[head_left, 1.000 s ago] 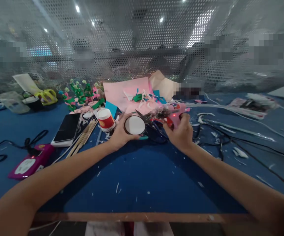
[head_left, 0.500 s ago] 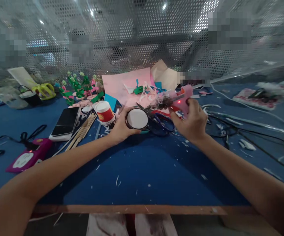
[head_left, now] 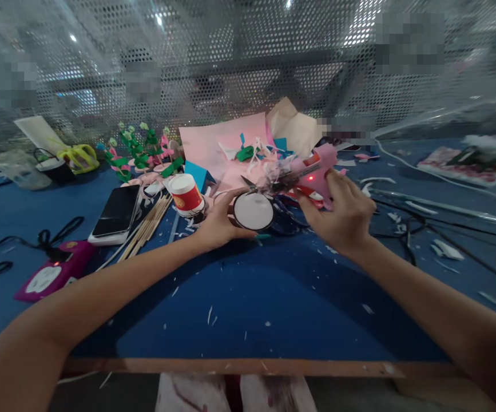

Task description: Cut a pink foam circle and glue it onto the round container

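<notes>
My left hand (head_left: 217, 226) is wrapped round the side of a round piece with a white face and a dark rim (head_left: 254, 210). Its face is turned toward me, and its far side is hidden. In my right hand (head_left: 345, 214) is a pink glue gun (head_left: 324, 171) with a small red light lit. Its nozzle end points left, close to the upper right of the round piece; whether they touch I cannot tell. Scissors with dark blue handles (head_left: 289, 217) lie behind and between my hands. A red and white paper cup (head_left: 186, 195) stands left of my left hand.
Wooden sticks (head_left: 147, 228), a phone (head_left: 116, 210) on a white box and a purple device (head_left: 54, 272) lie to the left. Green and pink paper flowers (head_left: 138, 149) stand behind them. Pink paper (head_left: 226, 140) and scraps fill the back; cables (head_left: 445, 226) run along the right.
My left hand and the round piece have shifted slightly right, closer to the glue gun. My right hand keeps its hold on the gun with little movement. The view has turned slightly.
</notes>
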Demonstrator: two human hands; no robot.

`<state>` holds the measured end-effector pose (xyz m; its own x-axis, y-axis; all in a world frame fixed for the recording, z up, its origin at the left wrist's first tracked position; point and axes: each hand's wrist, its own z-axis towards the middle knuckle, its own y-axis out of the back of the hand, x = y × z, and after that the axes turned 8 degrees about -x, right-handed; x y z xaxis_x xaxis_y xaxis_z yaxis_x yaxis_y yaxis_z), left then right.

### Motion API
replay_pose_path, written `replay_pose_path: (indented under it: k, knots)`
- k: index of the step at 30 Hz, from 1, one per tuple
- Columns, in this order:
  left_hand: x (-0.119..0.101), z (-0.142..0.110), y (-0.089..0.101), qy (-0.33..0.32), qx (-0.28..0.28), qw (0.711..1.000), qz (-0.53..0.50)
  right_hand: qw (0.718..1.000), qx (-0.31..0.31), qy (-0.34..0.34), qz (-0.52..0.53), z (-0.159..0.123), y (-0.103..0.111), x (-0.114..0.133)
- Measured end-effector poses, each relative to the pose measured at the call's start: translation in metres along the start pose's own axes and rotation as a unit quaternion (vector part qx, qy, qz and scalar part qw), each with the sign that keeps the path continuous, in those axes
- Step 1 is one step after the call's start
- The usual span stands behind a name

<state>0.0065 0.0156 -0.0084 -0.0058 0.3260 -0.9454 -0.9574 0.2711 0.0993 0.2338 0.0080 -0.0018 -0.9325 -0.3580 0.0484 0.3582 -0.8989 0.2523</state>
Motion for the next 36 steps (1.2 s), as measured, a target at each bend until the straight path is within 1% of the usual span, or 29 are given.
replay_pose_path:
  k: [7, 15, 18, 23, 28, 36]
  knots:
    - [-0.001, -0.002, -0.001, 0.018, 0.025, 0.999, -0.040, 1.000, 0.026, 0.006, 0.001, 0.000, 0.000, 0.001]
    - [-0.005, -0.003, -0.003, 0.056, 0.018, 0.997, -0.056, 0.998, 0.056, 0.013, -0.031, 0.003, 0.005, 0.005]
    - [-0.006, -0.003, -0.003, 0.069, 0.025, 0.996, -0.059, 0.998, 0.048, 0.012, -0.034, 0.001, 0.004, 0.005]
    - [-0.008, -0.003, -0.003, 0.071, 0.026, 0.995, -0.058, 0.999, 0.022, 0.019, -0.038, -0.002, 0.001, 0.003]
    - [-0.009, -0.004, -0.003, 0.078, 0.017, 0.995, -0.053, 0.998, 0.026, 0.012, -0.047, -0.001, 0.001, 0.005]
    - [-0.013, -0.006, -0.002, 0.081, 0.017, 0.995, -0.052, 0.999, 0.027, -0.006, -0.046, 0.000, 0.001, 0.008]
